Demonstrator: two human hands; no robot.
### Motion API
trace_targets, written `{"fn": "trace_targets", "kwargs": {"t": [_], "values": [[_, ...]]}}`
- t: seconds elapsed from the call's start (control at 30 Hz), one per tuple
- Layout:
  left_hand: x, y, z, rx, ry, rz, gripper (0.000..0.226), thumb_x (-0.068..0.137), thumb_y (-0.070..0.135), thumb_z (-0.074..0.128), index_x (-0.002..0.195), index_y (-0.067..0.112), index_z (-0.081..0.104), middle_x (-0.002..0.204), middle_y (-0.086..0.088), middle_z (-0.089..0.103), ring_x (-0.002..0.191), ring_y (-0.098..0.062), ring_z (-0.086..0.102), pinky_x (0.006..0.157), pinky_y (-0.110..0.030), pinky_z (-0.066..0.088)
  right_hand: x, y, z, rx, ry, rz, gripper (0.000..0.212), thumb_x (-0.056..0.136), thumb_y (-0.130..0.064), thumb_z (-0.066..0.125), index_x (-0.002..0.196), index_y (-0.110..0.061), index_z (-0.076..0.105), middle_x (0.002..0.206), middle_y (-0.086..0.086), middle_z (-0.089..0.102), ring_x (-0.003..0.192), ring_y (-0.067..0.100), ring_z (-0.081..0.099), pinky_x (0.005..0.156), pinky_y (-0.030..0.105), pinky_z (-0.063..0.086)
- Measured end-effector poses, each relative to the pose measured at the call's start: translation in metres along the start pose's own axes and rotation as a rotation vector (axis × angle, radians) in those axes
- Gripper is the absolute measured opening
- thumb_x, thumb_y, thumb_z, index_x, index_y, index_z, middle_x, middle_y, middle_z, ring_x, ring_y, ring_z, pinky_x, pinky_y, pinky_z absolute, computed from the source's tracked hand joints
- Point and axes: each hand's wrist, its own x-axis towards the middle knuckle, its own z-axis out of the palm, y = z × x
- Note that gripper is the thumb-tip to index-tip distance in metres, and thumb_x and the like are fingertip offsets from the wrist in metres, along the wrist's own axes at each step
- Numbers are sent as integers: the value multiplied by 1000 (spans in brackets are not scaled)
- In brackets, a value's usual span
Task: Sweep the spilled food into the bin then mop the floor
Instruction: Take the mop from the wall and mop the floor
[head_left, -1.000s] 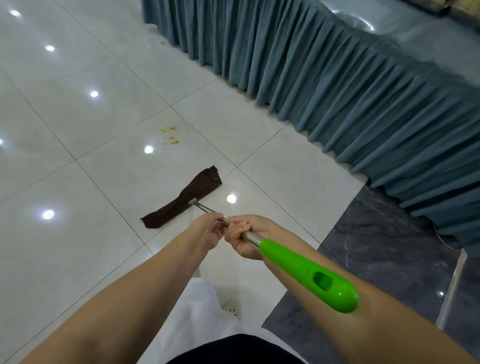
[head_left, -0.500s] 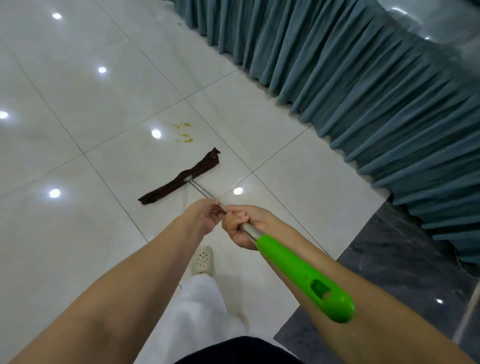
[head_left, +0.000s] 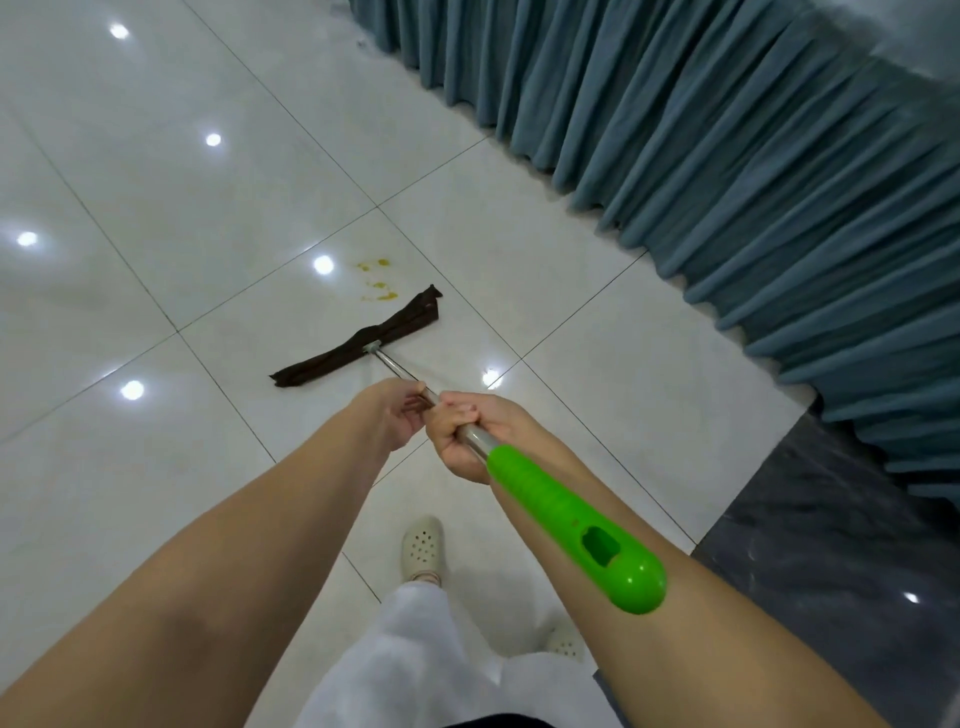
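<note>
Now both hands clamp the mop shaft (head_left: 400, 370), left hand (head_left: 396, 415) ahead of right hand (head_left: 467, 434). The brown mop cloth (head_left: 358, 340) lies mid-frame, just below the yellow stains (head_left: 379, 283). We push forward flat, pressing evenly.

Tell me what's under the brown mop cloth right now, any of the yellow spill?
The mop cloth lies flat on the white floor tile. The yellow stains show just beyond its far edge, uncovered. Whether any residue sits beneath the cloth cannot be seen; the fabric hides it.
</note>
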Motion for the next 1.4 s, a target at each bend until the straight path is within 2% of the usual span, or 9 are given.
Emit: {"fn": "trace_targets", "kwargs": {"t": [0.1, 0.33, 0.47, 0.63, 0.77, 0.93, 1.03, 1.2, 1.4], "values": [[-4, -14, 16, -11, 14, -10, 28, 97, 0, 45, 69, 1, 48, 69, -10, 48, 59, -15, 49, 31, -16, 45, -17, -7, -10, 9, 5, -32, 30, 101, -10, 37, 73, -3, 44, 37, 9, 40, 19, 11, 34, 27, 11, 30], [-34, -104, 74, -130, 43, -13, 29, 98, 7, 48, 70, 1, 48, 65, -7, 47, 57, -11, 45, 30, -14, 43, -92, -16, -84, -90, 37, -27, 37, 99, -7, 37, 65, 3, 49, 36, 12, 41, 17, 10, 29, 27, 12, 31], [-55, -182, 107, -182, 25, -30, 32, 97, 4, 46, 66, 2, 46, 32, -4, 49, 48, -11, 45, 29, -13, 40, -136, -15, -156, -130, 46, 3, 34, 101, -10, 34, 70, -2, 45, 36, 7, 37, 18, 10, 31, 25, 12, 29], [-79, -249, 132, -211, 7, -29, 32, 97, 2, 44, 64, 3, 45, 27, -1, 44, 47, -11, 41, 30, -12, 41, -182, -6, -211, -200, 112, 10, 32, 101, -11, 35, 71, -3, 44, 35, 6, 36, 19, 9, 32, 26, 10, 28], [-95, -291, 130, -227, 3, -40, 33, 96, 2, 43, 63, 5, 42, 30, 0, 40, 51, -9, 33, 33, -12, 41, -204, 19, -242, -196, 111, 30, 36, 101, -13, 37, 69, 0, 47, 35, 6, 37, 18, 9, 32, 25, 11, 28], [-124, -332, 120, -187, 6, -50, 33, 97, 6, 46, 64, 3, 43, 36, -6, 48, 53, -14, 45, 45, -19, 47, -223, 57, -275, -160, 107, 20, 29, 101, -10, 37, 75, -3, 46, 36, 11, 42, 18, 11, 33, 22, 14, 30], [-139, -360, 108, -160, -13, -39, 33, 97, 7, 46, 64, 3, 43, 29, -4, 47, 44, -14, 51, 41, -19, 48, -232, 82, -297, -102, 90, 1, 28, 101, -12, 38, 76, -3, 46, 37, 12, 43, 18, 11, 33, 24, 13, 30], [-163, -412, 77, -162, -37, -42, 32, 98, 9, 48, 66, 3, 45, 60, -6, 46, 57, -14, 46, 53, -20, 47, -241, 138, -335, -90, 104, -19, 30, 101, -14, 38, 74, -4, 45, 38, 11, 44, 18, 11, 33, 23, 13, 29], [-204, -468, 50, -160, -93, -55, 33, 98, 12, 46, 66, 4, 46, 49, -6, 53, 43, -15, 55, 41, -19, 48, -257, 190, -374, -87, 114, -39, 30, 101, -13, 38, 73, -5, 45, 44, 10, 44, 18, 11, 33, 22, 14, 29]]}}
